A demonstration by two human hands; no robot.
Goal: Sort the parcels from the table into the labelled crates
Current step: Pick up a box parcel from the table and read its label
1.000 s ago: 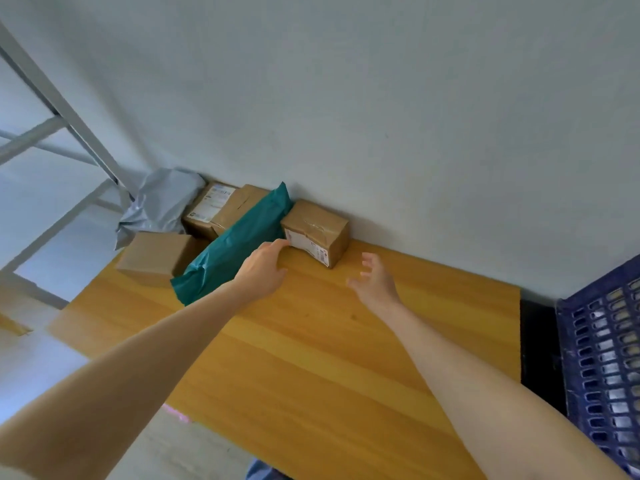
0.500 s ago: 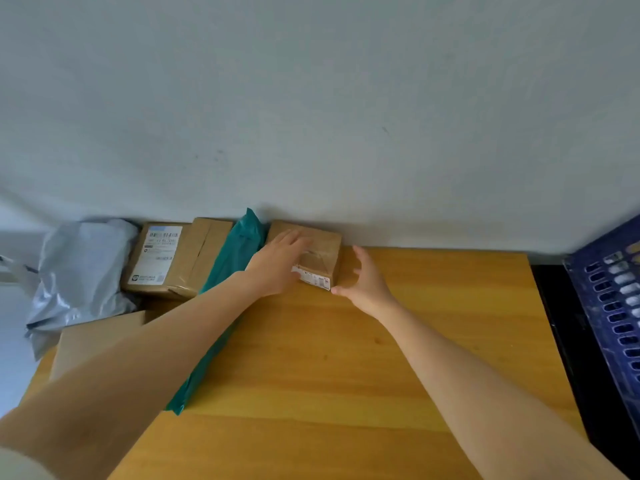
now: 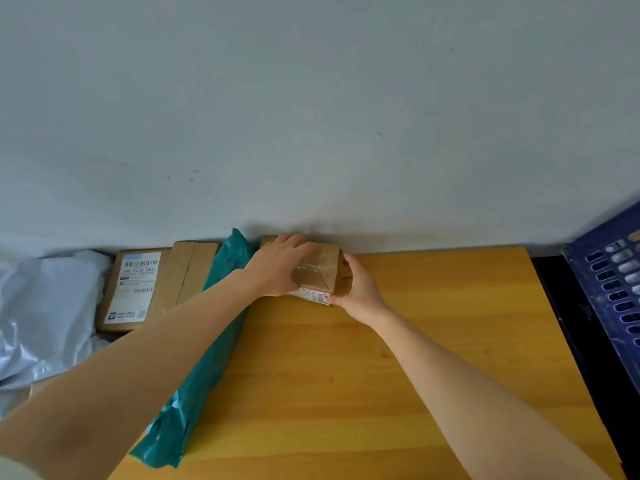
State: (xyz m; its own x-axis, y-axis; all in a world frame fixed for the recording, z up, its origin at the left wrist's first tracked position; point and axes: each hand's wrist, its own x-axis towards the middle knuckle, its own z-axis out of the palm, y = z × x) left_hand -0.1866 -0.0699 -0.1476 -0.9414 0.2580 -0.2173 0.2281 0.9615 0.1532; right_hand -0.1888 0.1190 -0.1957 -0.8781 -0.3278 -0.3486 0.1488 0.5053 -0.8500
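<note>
Small box (image 3: 318, 271), seemingly against wall (image 3: 311, 133), gripped by left hand (image 3: 277, 268), right hand (image 3: 356, 289).

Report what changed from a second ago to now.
Both hands reached forward onto the small cardboard box: the left hand now grips its top, the right hand its right side. The teal parcel, labelled box and grey bag stayed put.

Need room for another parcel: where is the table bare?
Bare: the yellow wooden table between the long teal plastic mailer and the blue slotted crate, nearer than the small taped cardboard box. Crowded: back left, flat labelled cardboard box and grey plastic bag.
</note>
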